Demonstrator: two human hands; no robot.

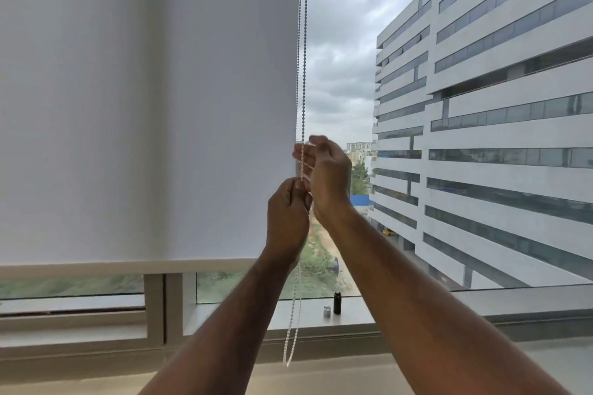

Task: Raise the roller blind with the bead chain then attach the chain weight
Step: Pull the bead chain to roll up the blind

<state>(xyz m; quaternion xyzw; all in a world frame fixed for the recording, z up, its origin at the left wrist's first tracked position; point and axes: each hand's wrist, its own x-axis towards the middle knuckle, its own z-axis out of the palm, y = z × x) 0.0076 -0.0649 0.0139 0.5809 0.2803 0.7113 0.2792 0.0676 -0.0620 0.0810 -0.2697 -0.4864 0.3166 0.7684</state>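
Note:
A white roller blind (144,106) covers most of the left window, its bottom bar (128,267) hanging a little above the sill. A white bead chain (301,42) drops along the blind's right edge. My right hand (324,176) holds the chain higher up, fingers curled around a strand. Just below it, my left hand (287,218) is a fist closed on the chain. The chain's loop (292,330) dangles free under my left wrist. On the sill stand a small black cylinder (337,302) and a small silver cylinder (327,311); which is the weight I cannot tell.
The window sill (321,317) runs across below the blind. A sliding window frame (163,308) stands at lower left. Through the glass I see a large white office building (497,122) on the right and cloudy sky.

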